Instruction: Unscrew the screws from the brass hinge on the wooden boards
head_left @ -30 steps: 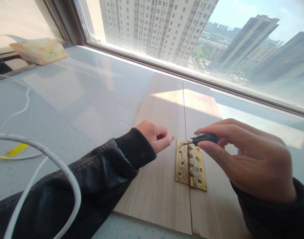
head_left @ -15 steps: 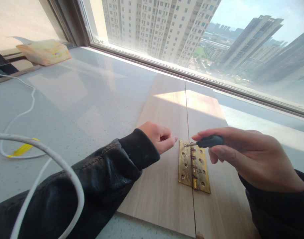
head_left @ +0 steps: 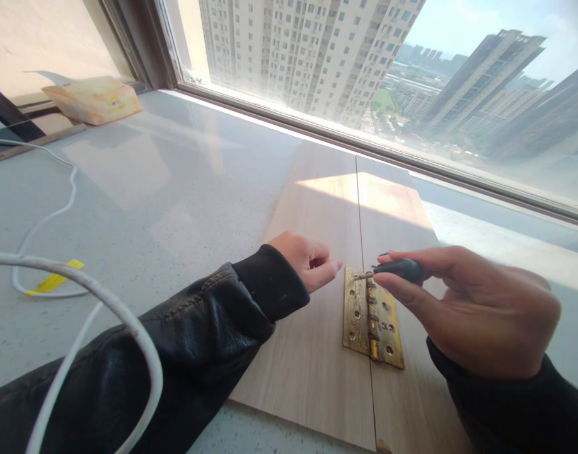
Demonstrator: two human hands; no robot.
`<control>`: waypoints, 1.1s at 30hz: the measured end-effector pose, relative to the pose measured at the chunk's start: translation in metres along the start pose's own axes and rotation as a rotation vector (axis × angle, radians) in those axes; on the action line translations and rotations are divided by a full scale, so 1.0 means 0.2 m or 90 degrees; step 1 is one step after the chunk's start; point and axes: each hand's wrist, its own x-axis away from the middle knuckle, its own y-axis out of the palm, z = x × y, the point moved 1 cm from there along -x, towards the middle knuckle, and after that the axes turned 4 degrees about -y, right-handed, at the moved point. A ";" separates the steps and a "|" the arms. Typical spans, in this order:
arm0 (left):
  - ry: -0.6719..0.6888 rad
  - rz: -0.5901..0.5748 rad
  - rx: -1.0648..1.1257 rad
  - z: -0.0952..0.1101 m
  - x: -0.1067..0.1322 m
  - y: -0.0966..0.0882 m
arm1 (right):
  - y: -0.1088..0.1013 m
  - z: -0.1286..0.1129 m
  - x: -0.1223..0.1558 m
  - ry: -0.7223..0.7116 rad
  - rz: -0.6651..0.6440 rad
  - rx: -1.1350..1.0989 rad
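Note:
A brass butt hinge (head_left: 360, 328) with several screw holes lies flat across the seam between two pale wood-grain boards, the left board (head_left: 312, 378) and the right board (head_left: 406, 410). Between thumb and fingers, my right hand (head_left: 491, 309) grips a short screwdriver (head_left: 402, 270) with a dark handle. Its shaft points left, with the tip over the hinge's upper left leaf near the top hole. My left hand (head_left: 307, 260) rests on the left board with its fingers curled, thumb and forefinger close to the hinge's upper left corner. Whatever those fingers may hold is hidden.
A white cable (head_left: 149, 353) loops in front of my left sleeve, with a yellow tag (head_left: 57, 277) on the cable behind. A tissue pack (head_left: 97, 101) lies at the back left of the speckled sill (head_left: 198, 183). The window frame (head_left: 289, 123) runs behind the boards.
My right hand has turned around the screwdriver handle, its thumb now farther forward and fingers shifted. The left hand stays by the hinge. The whole view has shifted slightly.

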 end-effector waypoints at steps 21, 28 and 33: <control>-0.001 -0.001 -0.003 0.01 0.00 -0.01 | 0.00 0.00 -0.02 0.133 -0.072 -0.292; -0.006 0.000 0.001 0.01 0.00 0.00 | -0.06 0.03 -0.04 0.164 -0.255 -0.442; -0.006 0.005 -0.003 0.01 0.01 -0.01 | -0.05 0.04 -0.05 0.135 -0.176 -0.320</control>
